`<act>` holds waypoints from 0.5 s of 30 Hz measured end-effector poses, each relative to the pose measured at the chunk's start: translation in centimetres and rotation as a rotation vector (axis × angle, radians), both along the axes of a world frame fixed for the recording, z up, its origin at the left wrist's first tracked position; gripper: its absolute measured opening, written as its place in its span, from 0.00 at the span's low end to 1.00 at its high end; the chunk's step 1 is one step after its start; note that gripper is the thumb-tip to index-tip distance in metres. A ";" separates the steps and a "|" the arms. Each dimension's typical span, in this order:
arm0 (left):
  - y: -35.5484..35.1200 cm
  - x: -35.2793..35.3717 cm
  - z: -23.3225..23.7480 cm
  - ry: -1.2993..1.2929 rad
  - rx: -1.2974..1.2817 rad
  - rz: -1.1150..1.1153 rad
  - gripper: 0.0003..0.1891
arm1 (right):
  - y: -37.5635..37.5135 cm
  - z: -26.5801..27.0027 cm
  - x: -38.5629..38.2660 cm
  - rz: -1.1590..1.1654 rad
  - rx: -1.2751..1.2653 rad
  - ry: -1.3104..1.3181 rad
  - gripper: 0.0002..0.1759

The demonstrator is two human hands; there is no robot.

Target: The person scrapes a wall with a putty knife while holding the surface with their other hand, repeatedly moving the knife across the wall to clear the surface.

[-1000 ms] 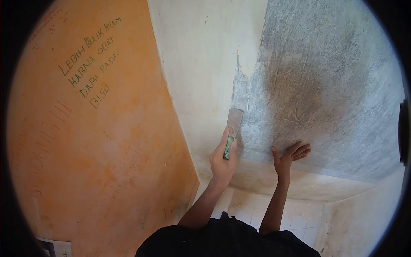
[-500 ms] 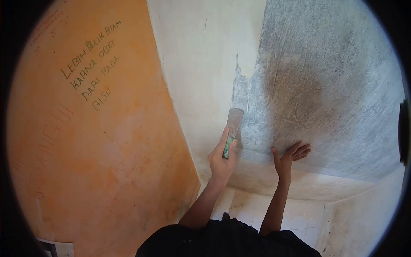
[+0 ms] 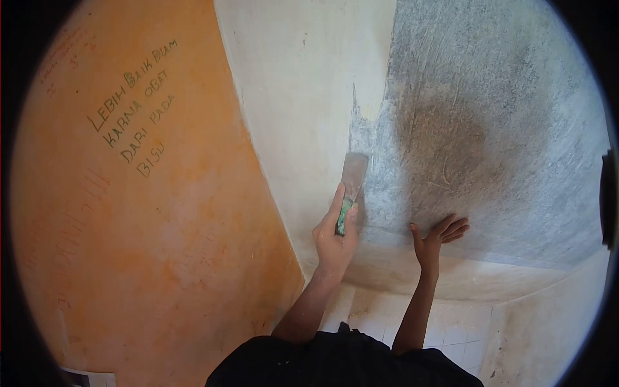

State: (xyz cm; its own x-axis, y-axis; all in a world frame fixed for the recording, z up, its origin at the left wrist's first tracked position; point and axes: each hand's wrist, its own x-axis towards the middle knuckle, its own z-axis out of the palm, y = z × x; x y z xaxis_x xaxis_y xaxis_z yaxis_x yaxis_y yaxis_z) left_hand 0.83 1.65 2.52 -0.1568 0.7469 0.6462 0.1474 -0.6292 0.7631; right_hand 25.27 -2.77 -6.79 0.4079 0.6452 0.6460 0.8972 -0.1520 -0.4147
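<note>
My left hand [image 3: 335,242] is wrapped round the green handle of a scraper [image 3: 354,175], its thumb and forefinger running up towards the wide metal blade. The blade points up the wall, its edge at the border between pale paint [image 3: 303,97] and a bared grey strip [image 3: 380,174]. To the right, my right hand [image 3: 438,237] rests with fingers spread against the lower part of the grey wall surface [image 3: 509,148], below a dark brownish patch.
An orange wall [image 3: 161,245] with green and red handwriting meets the pale wall at a corner on the left. White floor tiles [image 3: 445,329] show below. A printed sheet [image 3: 100,379] is at the lower left edge.
The scraper has slid a little way up the wall in my left hand. My right hand stays in place. The view has shifted slightly.
</note>
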 end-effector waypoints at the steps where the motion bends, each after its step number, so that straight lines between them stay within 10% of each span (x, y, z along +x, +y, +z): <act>1: 0.4 0.0 -0.4 0.013 0.046 0.021 0.23 | 0.0 -0.3 0.2 -0.012 -0.008 0.004 0.68; 15: -0.2 -0.1 3.0 -0.050 -0.046 -0.055 0.23 | -0.2 0.1 0.0 -0.013 -0.010 -0.009 0.68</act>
